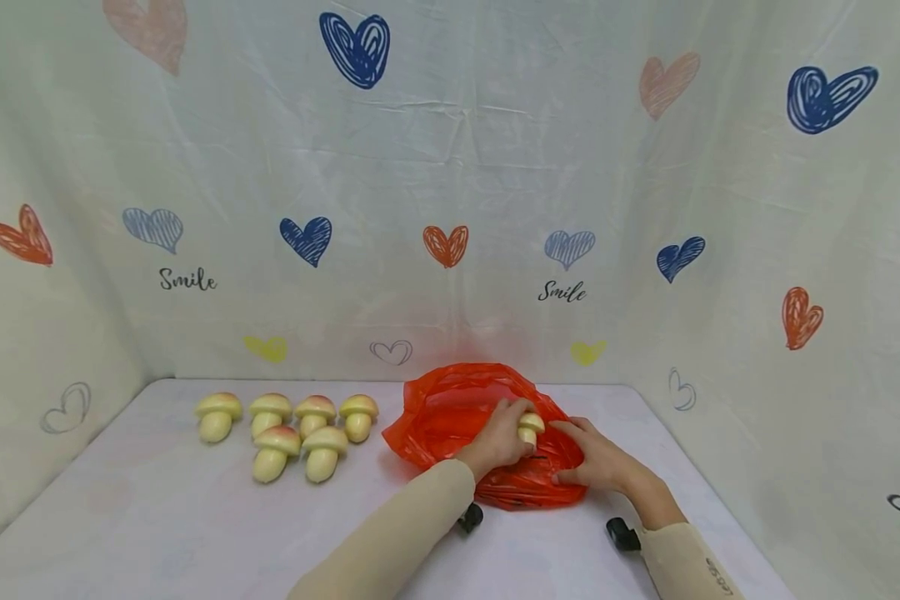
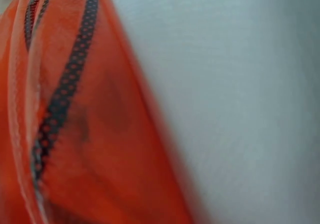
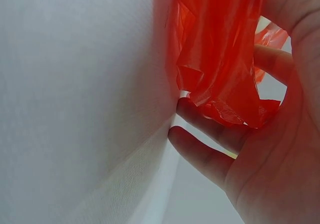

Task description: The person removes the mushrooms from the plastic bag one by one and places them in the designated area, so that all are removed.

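A red plastic bag [image 1: 438,421] lies on the table with its mouth spread wide. My left hand [image 1: 501,437] reaches into that mouth and grips a pale yellow mushroom model [image 1: 530,425], partly covered by the fingers. At the bag's right edge, my right hand [image 1: 598,458] holds the rim, thumb on the near side and fingers behind. In the right wrist view, folds of red plastic [image 3: 220,43] hang between thumb and fingers, and two fingertips touch the white surface. The left wrist view is filled mostly by the bag's side with a black dotted stripe; the left hand is hidden there.
Several mushroom models [image 1: 272,454] with yellow and reddish caps stand in two rows left of the bag. A white cloth [image 1: 142,500] covers the table. A curtain with hearts [image 1: 450,317] rises behind. Small black devices [image 1: 622,534] sit at both wrists.
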Demonstrator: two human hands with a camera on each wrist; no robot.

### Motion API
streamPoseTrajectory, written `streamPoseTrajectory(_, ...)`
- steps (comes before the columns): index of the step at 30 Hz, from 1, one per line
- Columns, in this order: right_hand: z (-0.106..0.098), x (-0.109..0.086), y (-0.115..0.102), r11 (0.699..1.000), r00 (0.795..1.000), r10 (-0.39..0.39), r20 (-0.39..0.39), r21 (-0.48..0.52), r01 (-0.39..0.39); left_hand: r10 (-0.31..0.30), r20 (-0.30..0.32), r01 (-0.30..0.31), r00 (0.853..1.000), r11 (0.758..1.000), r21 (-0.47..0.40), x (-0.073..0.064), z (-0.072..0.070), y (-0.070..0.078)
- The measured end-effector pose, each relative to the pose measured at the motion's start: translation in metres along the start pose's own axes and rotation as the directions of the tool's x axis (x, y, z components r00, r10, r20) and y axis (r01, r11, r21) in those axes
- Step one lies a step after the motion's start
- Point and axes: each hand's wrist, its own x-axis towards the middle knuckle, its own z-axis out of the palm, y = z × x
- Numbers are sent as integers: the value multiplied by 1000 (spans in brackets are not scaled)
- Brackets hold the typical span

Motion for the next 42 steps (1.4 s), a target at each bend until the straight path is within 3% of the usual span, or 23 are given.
streamPoseTrajectory(14, 2, -1, 5, 1000, 1000, -3, -2, 4, 3, 18, 8, -18, 1000, 998, -55, -13, -9, -1)
streamPoseTrajectory(26, 4, -2, 8, 1000, 1000, -16, 2, 16, 16, 51, 12, -48, 999, 989, -143, -41, -27, 3)
streamPoseTrajectory(36, 2, -1, 4, 1000, 1000, -22, 2, 15, 22, 134, -20, -135, 991, 981, -139, -66, -47, 1)
streamPoseTrajectory(42, 1, 0, 3, 1000, 1000, -15, 10, 26, 15, 204, -55, -208, 977, 973, -97, -80, -61, -4)
